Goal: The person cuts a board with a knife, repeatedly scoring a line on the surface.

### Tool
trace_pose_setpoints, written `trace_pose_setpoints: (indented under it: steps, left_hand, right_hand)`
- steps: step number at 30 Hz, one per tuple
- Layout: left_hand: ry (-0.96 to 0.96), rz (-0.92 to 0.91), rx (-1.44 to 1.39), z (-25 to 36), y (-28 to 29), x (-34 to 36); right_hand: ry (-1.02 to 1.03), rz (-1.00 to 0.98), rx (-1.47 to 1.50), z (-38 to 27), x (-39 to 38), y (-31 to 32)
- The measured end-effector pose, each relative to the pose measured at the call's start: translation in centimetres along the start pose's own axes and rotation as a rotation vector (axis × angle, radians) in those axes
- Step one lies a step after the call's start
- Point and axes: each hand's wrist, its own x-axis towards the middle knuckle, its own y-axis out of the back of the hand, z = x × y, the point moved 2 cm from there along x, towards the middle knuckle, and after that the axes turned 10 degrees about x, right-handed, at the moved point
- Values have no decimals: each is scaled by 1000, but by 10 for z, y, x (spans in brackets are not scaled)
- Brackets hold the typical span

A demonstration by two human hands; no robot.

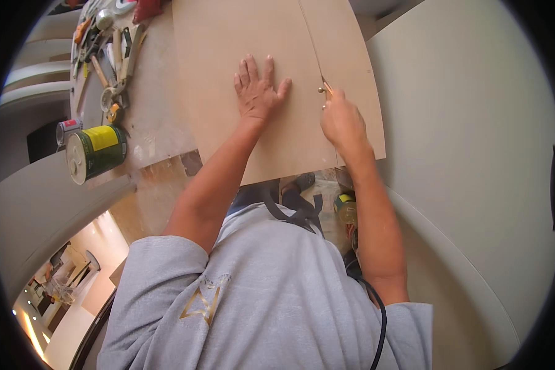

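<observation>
A pale, flat wooden sheet (228,37) lies on the table in front of me. My left hand (257,95) rests on it palm down, with the fingers spread. Farther right, my right hand (345,123) is closed around a slim cutting tool (328,87) that has an orange-brown body and a small round metal knob. Its tip meets a dark, thin line (311,40) that runs from the tool toward the sheet's far edge. A fainter stretch of line shows nearer me, below the right hand. Most of the tool's handle is hidden in my fingers.
Left of the sheet, the worktable (151,111) carries a pile of hand tools (108,55). A green can with a yellow label (98,151) lies beside a smaller tin (68,131). A large pale panel (468,123) stands at right. Another can (345,208) is low by my legs.
</observation>
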Motion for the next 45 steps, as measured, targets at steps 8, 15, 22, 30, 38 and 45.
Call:
trace_pose_setpoints:
  steps: [8,15,22,30,38,45]
  left_hand:
    - [22,25,17,-12,1,-3]
    - [8,29,18,-4,6,-1]
    - [53,12,22,-17,-4,-2]
    - [18,41,21,-7,4,-1]
    - [28,29,29,-14,-5,-7]
    - [14,66,24,-16,-3,-6]
  right_hand:
    - [-226,-124,193,6,-175,49]
    - [-153,-99,38,14,-72,6]
    - [-94,-146,91,-18,-68,28]
    - [-172,-68,49,27,-166,13]
    - [-74,-82,109,-8,-34,8]
    - [-280,-114,185,-6,-195,59]
